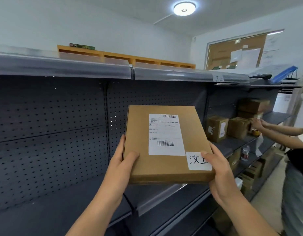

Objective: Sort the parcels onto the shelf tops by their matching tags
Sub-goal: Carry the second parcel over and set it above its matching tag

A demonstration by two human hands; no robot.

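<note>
I grip the flat parcel in left hand and right hand; its handwritten tag matches the shelf-top tag up right of the parcel, so I lift level and slide it there

The right hand's thumb covers part of the handwritten tag on the parcel; its second character is partly hidden. Print on the shipping label is too small to read. A second person is cut off by the right edge. The tag on the top shelf's edge is blurred, possibly matching.
</note>
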